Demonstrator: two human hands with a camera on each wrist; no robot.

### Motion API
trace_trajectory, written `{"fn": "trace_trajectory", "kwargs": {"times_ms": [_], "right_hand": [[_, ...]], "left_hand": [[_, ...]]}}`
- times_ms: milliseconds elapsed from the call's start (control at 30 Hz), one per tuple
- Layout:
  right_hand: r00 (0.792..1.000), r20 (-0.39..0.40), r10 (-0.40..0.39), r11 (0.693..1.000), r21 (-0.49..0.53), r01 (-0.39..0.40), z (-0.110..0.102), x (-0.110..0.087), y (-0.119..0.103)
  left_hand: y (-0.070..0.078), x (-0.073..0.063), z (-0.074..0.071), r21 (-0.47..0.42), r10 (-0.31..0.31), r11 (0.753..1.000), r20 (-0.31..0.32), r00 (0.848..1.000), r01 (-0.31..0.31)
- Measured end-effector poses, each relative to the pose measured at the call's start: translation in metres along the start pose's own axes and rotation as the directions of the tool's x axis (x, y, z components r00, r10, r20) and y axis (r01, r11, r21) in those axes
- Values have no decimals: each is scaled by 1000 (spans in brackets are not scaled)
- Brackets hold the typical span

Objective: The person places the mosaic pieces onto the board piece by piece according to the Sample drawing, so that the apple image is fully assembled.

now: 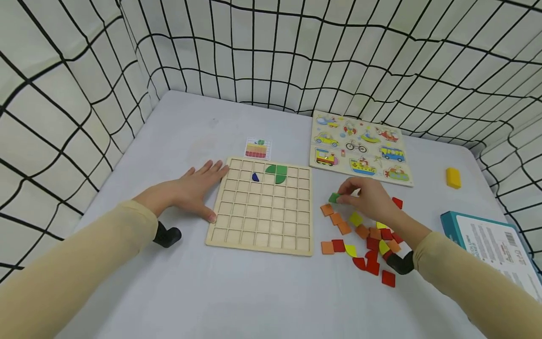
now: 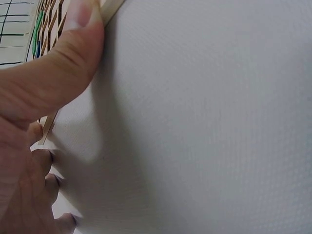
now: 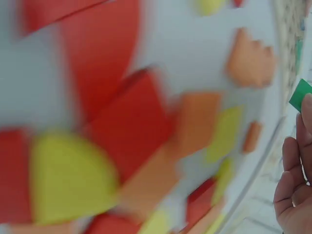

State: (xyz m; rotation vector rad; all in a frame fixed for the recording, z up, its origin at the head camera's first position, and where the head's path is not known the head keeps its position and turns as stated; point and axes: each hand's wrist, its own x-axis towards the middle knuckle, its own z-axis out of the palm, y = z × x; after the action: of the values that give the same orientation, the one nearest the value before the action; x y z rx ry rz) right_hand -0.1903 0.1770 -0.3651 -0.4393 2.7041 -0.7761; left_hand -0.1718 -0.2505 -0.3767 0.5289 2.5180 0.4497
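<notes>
Tile (image 1: pixel 333 197), green, juts from pinching fingers (image 1: pixel 349 183) of the right hand (image 1: pixel 369 196).

A pale wooden puzzle board with colourful vehicle pictures (image 1: pixel 343 165) lies near black cord netting (image 1: pixel 253 52). To its right rests a small yellow rectangular block (image 1: pixel 453 178); nearer, a teal box with a white printed, barcoded face (image 1: pixel 487 242).

The green tile (image 1: pixel 334 197) is partly covered by the right hand (image 1: pixel 367 195). The teal-edged box (image 1: pixel 487 245) is cut off by the head view's right edge, its print too small to be read. Red tiles (image 3: pixel 127 129) are blurred in the right wrist view.
</notes>
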Motion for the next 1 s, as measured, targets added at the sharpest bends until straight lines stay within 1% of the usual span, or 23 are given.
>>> {"fn": "trace_trajectory", "kwargs": {"times_ms": [133, 300, 433, 533, 633, 733, 1000], "right_hand": [[1000, -5, 4, 998, 60, -3, 6, 21, -19], [1000, 15, -26, 995, 96, 24, 28, 56, -54], [998, 42, -49, 995, 89, 45, 42, 80, -79], [997, 53, -63, 996, 61, 60, 48, 93, -93], [996, 71, -62, 997, 41, 59, 51, 100, -101], [994, 89, -62, 998, 24, 60, 54, 105, -104], [993, 103, -55, 998, -29, 58, 58, 110, -111]], "left_hand": [[0, 2, -1, -14, 6, 1000, 9, 1000, -6], [-2, 3, 3, -21, -3, 1000, 16, 1000, 4], [-2, 3, 6, -31, -9, 999, 8, 1000, 9], [-2, 2, 7, -30, -12, 999, 3, 1000, 12], [-1, 2, 6, -26, -11, 1000, 2, 1000, 11], [0, 1, 4, -25, -12, 1000, 2, 1000, 12], [-3, 0, 1, -4, -16, 1000, 2, 1000, 16]]}}
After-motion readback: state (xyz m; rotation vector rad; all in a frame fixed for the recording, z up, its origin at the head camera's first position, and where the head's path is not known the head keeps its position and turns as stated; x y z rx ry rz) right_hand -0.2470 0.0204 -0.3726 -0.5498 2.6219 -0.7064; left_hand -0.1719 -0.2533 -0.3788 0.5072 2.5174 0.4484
